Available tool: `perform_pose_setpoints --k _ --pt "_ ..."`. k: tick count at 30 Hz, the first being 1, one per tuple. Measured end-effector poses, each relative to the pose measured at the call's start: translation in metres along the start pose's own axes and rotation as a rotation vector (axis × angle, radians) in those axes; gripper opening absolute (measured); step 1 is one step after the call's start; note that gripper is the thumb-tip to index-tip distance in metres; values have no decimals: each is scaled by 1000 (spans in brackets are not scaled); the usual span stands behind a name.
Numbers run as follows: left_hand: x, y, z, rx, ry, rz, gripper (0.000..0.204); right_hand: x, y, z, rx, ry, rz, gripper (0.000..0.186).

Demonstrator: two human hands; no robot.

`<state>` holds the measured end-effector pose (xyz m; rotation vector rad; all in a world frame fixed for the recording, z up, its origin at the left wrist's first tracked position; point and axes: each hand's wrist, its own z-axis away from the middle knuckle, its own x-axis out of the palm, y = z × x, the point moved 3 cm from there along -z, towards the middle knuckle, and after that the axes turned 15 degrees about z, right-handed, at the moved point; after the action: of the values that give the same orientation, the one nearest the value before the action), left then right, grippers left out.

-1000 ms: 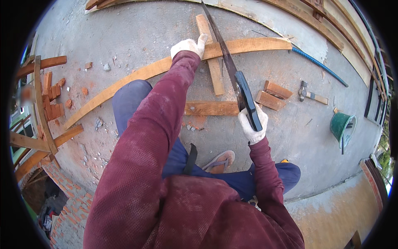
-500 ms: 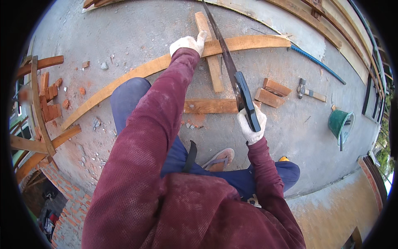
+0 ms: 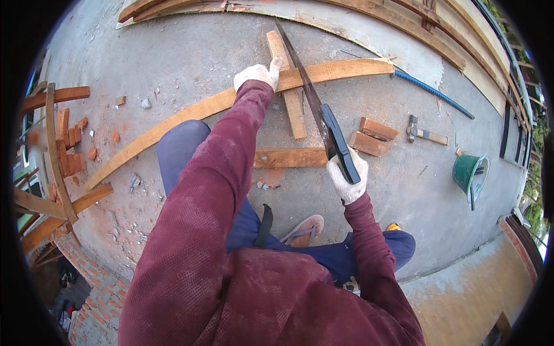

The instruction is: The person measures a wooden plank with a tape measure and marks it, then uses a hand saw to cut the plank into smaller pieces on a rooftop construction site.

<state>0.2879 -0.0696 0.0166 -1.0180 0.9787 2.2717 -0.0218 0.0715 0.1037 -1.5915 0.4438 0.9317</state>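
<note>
A long wooden plank (image 3: pixel 173 124) stretches across the floor, its far right part resting over a short wood block (image 3: pixel 295 112). My left hand (image 3: pixel 257 75), in a white glove, grips the plank beside that crossing, thumb pointing away from me. In my gloved right hand (image 3: pixel 348 176) is the dark handle of a handsaw (image 3: pixel 311 95). The saw's blade lies across the plank just right of the block, its tip pointing away. Whether the teeth have cut into the wood cannot be made out. Nearer to me lies another short piece of wood (image 3: pixel 290 157).
Right of the saw are two bricks (image 3: pixel 370 144), a hammer (image 3: pixel 426 132) and a green bucket (image 3: pixel 466 175) on its side. A blue ribbed rod (image 3: pixel 435 92) lies beyond. Broken bricks (image 3: pixel 70 138) and boards (image 3: pixel 55 155) occupy the left. Long timbers (image 3: pixel 415 29) line the far right.
The view has shifted slightly. The saw has slid a little back toward me along its cut line, its tip now nearer. My left hand keeps its hold on the plank.
</note>
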Motion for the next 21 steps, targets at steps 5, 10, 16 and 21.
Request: perform_pose_setpoints --k 5,10,16,21 --pt "-6 -20 -6 -88 -38 57 92 -51 -39 63 135 -132 176 51" --pt "-6 -13 1 -54 -43 31 92 -91 -61 101 274 -230 153 54" --pt "-2 -11 -7 9 16 -5 91 -13 -15 17 38 39 -67 36" --pt "-3 -17 -2 -38 -7 18 90 -70 -49 108 178 -21 120 42"
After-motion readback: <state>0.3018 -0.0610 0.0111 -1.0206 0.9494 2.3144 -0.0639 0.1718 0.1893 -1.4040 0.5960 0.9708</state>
